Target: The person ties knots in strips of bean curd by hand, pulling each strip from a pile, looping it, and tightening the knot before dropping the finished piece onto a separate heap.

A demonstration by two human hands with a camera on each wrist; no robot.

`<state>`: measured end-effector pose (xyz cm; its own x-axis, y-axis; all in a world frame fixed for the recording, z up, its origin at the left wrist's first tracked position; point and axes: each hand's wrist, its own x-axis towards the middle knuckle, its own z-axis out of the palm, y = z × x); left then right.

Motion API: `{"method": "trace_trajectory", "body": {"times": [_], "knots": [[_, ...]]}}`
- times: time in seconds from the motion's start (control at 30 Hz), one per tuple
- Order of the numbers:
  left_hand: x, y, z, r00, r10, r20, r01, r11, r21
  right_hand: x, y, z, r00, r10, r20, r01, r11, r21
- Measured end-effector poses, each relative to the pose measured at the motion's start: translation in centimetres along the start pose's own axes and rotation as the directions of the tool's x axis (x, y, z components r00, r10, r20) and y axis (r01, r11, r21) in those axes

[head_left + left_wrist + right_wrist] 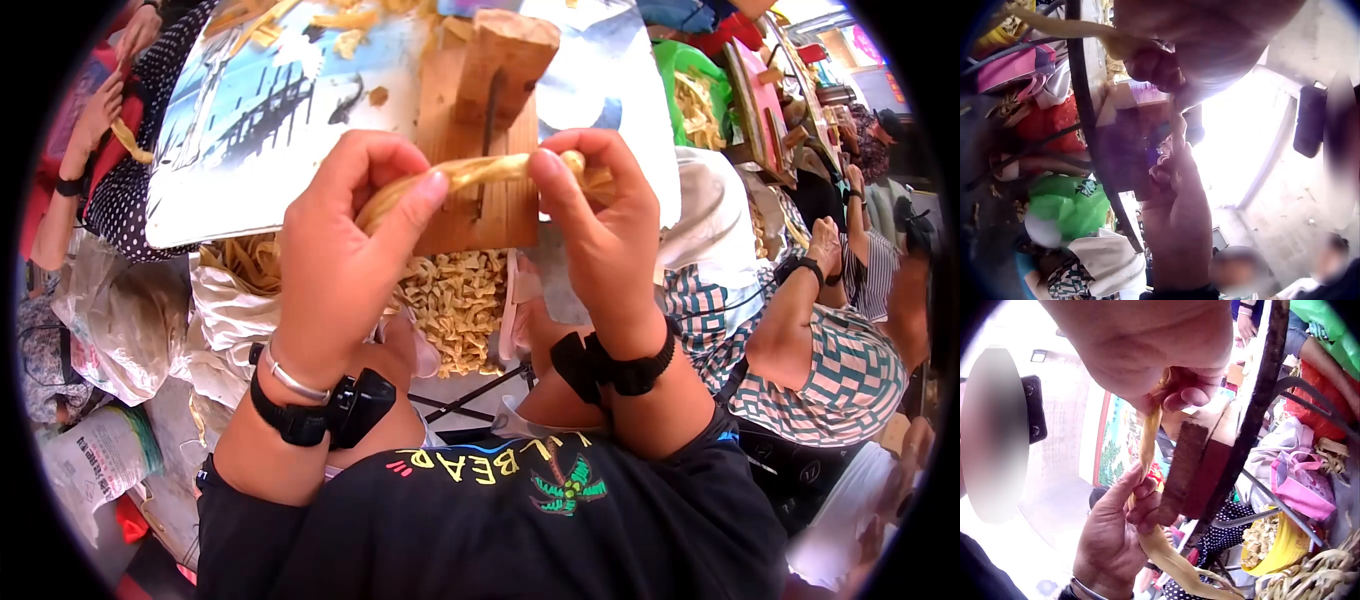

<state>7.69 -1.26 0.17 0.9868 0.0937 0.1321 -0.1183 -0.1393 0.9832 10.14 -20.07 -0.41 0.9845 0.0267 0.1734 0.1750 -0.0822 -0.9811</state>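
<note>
A long, soft yellow strip (490, 172), bunched and slightly twisted, is stretched between the two hands above the table's near edge. The left hand (345, 225) pinches it between thumb and fingers. The right hand (610, 225) pinches its other end, where a short folded piece shows beyond the thumb. In the right wrist view the strip's tail (1175, 565) hangs down past the left hand. Just behind the strip stands a wooden block (505, 70) fixed on a wooden board (440, 215), with a thin dark metal rod (490, 130) in front of it.
Loose yellow strips (345, 20) lie on the white table (200, 215). Below, between the knees, is a heap of small curled yellow pieces (455, 310). A green container (700, 90) stands at right, and a yellow bucket (1288, 547) under the table. Other people sit on both sides.
</note>
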Motion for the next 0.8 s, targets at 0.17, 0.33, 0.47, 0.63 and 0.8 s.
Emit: {"method": "trace_trajectory", "body": {"times": [0.17, 0.33, 0.47, 0.63, 0.8], "knots": [[1.0, -1.1, 0.6, 0.998, -0.043, 0.046, 0.041, 0.998, 0.037, 0.6, 1.4, 0.3, 0.954, -0.295, 0.056, 0.298, 0.916, -0.270], [0.9, -0.5, 0.2, 0.990, -0.074, 0.117, 0.031, 0.942, 0.333, 0.6, 0.6, 0.1, 0.919, -0.331, 0.215, 0.395, 0.761, -0.515], [0.5, -1.1, -1.4, 0.991, -0.130, 0.032, 0.131, 0.991, -0.036, 0.1, 0.3, -1.5, 0.927, -0.310, 0.211, 0.371, 0.836, -0.405], [-2.0, 2.7, -0.6, 0.984, -0.024, 0.176, 0.079, 0.948, -0.309, -1.8, -1.8, -0.6, 0.836, -0.445, 0.322, 0.528, 0.811, -0.252], [-3.2, 3.5, 0.4, 0.918, -0.173, 0.357, 0.326, 0.840, -0.433, -3.8, -2.5, 1.5, 0.939, -0.236, 0.250, 0.173, 0.952, 0.252]]}}
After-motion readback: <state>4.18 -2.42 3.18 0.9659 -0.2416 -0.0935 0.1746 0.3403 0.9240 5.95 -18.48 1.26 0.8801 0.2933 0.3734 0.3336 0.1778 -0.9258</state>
